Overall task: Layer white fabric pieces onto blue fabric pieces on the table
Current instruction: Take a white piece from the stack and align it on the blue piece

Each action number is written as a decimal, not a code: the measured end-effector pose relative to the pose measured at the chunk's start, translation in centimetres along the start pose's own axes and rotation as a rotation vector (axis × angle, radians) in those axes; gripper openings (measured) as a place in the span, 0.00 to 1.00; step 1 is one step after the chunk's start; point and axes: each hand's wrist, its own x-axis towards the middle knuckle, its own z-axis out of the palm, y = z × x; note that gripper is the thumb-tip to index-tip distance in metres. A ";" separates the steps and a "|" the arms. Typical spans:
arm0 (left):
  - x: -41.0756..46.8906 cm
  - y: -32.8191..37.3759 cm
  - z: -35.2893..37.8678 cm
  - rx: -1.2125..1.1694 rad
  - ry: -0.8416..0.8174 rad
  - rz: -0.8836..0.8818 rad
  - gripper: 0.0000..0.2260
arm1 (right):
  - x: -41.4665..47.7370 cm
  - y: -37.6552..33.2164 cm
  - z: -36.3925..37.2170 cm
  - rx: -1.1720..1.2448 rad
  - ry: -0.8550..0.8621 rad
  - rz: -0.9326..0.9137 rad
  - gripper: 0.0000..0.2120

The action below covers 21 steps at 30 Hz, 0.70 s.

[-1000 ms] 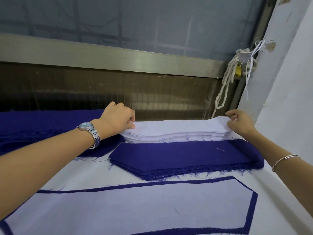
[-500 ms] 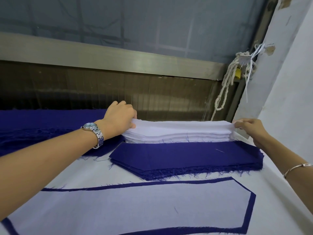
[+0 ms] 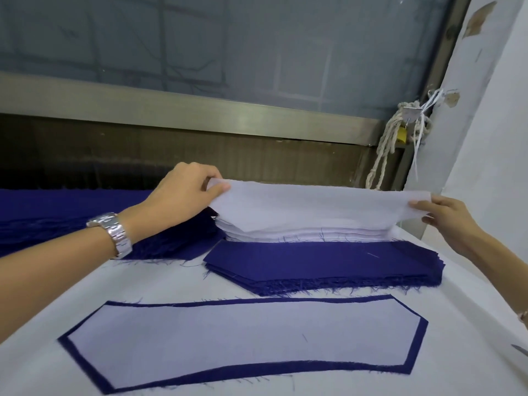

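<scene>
White top piece (image 3: pixel 314 207), frame centre, pinched at each end by my left hand (image 3: pixel 183 192) and right hand (image 3: pixel 445 215), sags onto the white stack (image 3: pixel 300 235); risk: a clinging ply below lifts too, skewing placement.

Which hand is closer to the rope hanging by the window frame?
Right. The right hand pinches one end of the lifted white piece, below-right of the rope; the left hand pinches the other end, far to the rope's left.

Glazed window (image 3: pixel 228 44) — metal sill (image 3: pixel 200 108)
</scene>
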 end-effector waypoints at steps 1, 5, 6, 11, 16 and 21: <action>-0.7 -0.2 -0.8 -0.034 -0.017 -0.017 0.10 | -0.4 -0.2 -0.1 0.010 -0.024 -0.012 0.07; -3.9 -1.0 -3.6 -0.189 -0.085 -0.101 0.08 | -2.3 -1.6 -0.1 0.051 -0.200 0.012 0.06; -4.7 -1.4 -4.2 -0.218 -0.104 -0.127 0.08 | -2.8 -1.9 0.0 0.040 -0.260 0.031 0.10; -8.2 -3.6 -6.8 -0.275 -0.364 -0.361 0.12 | -6.0 -3.5 0.2 -0.201 -0.606 0.154 0.17; -11.1 -5.2 -8.4 -0.308 -0.598 -0.487 0.22 | -8.1 -4.1 0.3 -0.358 -0.874 0.228 0.17; -13.4 -6.4 -9.1 -0.291 -0.785 -0.549 0.20 | -9.3 -3.8 0.9 -0.427 -1.108 0.235 0.16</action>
